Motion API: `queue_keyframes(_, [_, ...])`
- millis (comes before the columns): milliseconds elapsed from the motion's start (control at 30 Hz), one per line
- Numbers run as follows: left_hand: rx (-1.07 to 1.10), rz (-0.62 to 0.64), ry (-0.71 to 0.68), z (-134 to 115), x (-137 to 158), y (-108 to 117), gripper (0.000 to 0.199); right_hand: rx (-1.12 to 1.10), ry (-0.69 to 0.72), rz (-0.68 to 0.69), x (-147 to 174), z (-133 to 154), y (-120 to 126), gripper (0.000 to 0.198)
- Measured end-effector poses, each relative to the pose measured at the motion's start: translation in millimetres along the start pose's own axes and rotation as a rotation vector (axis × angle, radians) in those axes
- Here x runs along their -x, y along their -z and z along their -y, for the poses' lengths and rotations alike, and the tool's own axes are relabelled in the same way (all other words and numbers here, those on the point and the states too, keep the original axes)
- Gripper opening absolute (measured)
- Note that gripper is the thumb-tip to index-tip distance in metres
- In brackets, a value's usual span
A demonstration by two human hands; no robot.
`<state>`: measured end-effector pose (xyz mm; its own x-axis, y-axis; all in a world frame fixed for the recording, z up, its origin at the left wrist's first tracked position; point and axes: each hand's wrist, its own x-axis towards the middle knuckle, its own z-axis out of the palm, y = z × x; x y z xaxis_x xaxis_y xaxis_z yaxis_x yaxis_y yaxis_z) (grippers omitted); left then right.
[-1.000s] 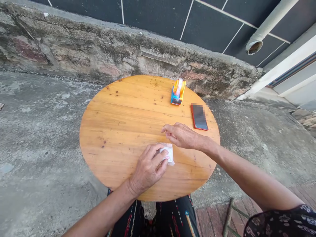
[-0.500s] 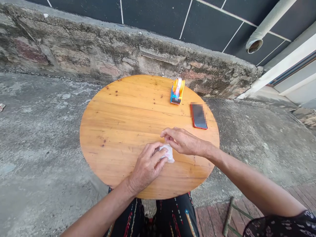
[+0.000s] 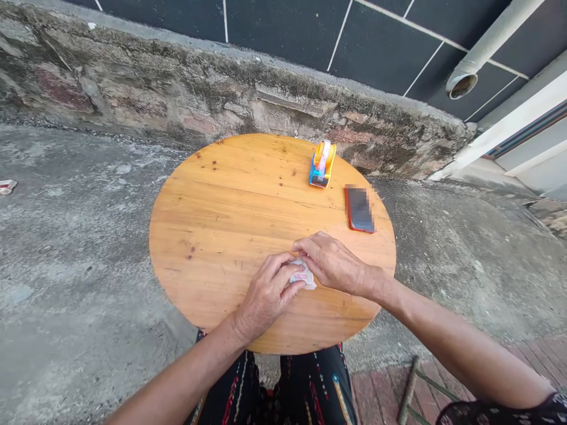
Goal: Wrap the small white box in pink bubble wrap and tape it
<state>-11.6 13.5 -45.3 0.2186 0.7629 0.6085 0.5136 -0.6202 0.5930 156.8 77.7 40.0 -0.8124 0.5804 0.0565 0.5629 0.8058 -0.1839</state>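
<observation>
A small white packet (image 3: 303, 277) with pink print and a crinkled, clear-looking wrapper lies on the round wooden table (image 3: 212, 236), near the side closest to me. From the left, my left hand (image 3: 268, 289) grips it, thumb and fingers bent over its surface. My right hand (image 3: 330, 262) is at the packet's far right edge, its fingers curled and the thumb against the wrapper. Fingers of both hands cover the packet's far and left parts, so the exact pinch of the right fingertips is partly hidden.
A yellow and blue tape dispenser (image 3: 322, 165) with a roll stands at the table's far right. Nearer, a phone (image 3: 359, 209) in a red case lies by the right edge. Behind are a stone ledge (image 3: 199, 100) and a drain pipe (image 3: 469, 71). My knees are under the table.
My right hand has come down from just above the packet onto its far right edge. The packet looks slightly turned and bunched. The left hand keeps its grip; the view has shifted slightly.
</observation>
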Motion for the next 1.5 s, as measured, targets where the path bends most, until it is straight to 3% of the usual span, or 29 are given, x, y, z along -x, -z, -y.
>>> queue_keyframes(267, [0.025, -0.009, 0.011, -1, 0, 0, 0.018, 0.243, 0.077, -0.118, 11, 13, -14, 0.021])
queue_keyframes(567, [0.030, -0.032, 0.012, -1, -1, 2, 0.020, 0.380, 0.070, -0.184, 23, 29, -20, 0.045])
queue_keyframes(867, [0.042, -0.029, 0.032, 1, 2, -1, 0.020, 0.136, -0.208, -0.326, 50, 20, -5, 0.043])
queue_keyframes(1233, [-0.031, -0.028, 0.003, 0, 2, 0, 0.020, -0.163, -0.219, -0.347, 51, 6, -27, 0.044])
queue_keyframes(1500, [-0.037, -0.013, 0.004, 0, 2, -1, 0.020, -0.089, -0.154, -0.342, 49, 11, -34, 0.055])
